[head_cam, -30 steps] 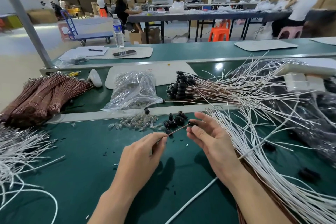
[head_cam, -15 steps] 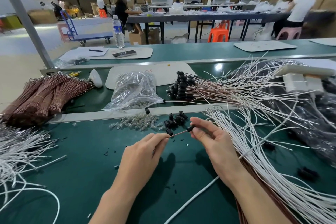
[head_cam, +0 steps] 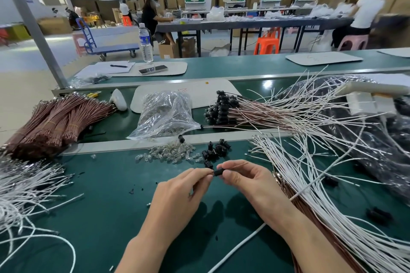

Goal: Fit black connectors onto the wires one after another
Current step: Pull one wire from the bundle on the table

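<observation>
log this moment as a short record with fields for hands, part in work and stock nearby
left hand: pinches left end of black connector
right hand: pinches its right end; thin brown wire shows above that hand
loose connectors: small pile just beyond the hands
clear bulbs: scattered left of that pile
finished wires: heap behind, black-capped ends pointing left

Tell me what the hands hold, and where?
A small black plastic connector: left hand pinches its left end, right hand its right end, plus a thin brown wire.

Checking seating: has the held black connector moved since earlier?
Yes: black connector moved down-left in view, away from the loose connector pile, meeting the left hand.
</observation>
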Demonstrator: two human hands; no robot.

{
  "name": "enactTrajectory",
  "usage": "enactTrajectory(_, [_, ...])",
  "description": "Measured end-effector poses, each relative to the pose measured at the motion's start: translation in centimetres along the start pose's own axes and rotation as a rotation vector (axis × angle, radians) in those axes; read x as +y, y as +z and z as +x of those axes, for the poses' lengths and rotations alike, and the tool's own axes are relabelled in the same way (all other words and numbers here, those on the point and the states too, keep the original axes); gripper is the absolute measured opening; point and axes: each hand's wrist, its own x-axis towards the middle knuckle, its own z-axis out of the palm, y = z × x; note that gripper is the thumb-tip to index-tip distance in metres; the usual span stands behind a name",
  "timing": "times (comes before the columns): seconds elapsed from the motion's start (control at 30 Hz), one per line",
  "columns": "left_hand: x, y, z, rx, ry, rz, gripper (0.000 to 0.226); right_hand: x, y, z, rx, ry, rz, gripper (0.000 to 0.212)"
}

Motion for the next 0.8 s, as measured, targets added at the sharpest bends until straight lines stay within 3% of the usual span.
enactTrajectory(0.2, [0.1,-0.1,-0.2,-0.039,0.004,-0.029,0.027,-0.5,0.5,-0.4,-0.077,0.009,-0.089,0.022])
enactTrajectory(0.3, [0.0,0.0,-0.1,-0.036,-0.004,-0.015,0.025,-0.6,0.4,-0.3,0.000,-0.008,-0.085,0.022])
enactTrajectory(0.5, [-0.2,0.1,-0.1,-0.013,-0.059,-0.002,0.025,-1.4,-1.1,0.4,0.218,-0.033,0.406,0.019])
enactTrajectory(0.67, [-0.4,0.1,-0.1,0.017,-0.071,0.000,0.025,-2.0,-2.5,0.3,0.286,-0.041,0.616,0.021])
enactTrajectory(0.73, [-0.4,0.1,-0.1,0.039,-0.071,0.004,0.025,-1.8,-2.1,0.2,0.226,-0.012,0.531,0.026])
enactTrajectory(0.8, [-0.3,0.1,-0.1,0.063,-0.064,-0.003,0.024,-1.4,-1.0,-0.1,0.148,0.009,0.296,0.034])
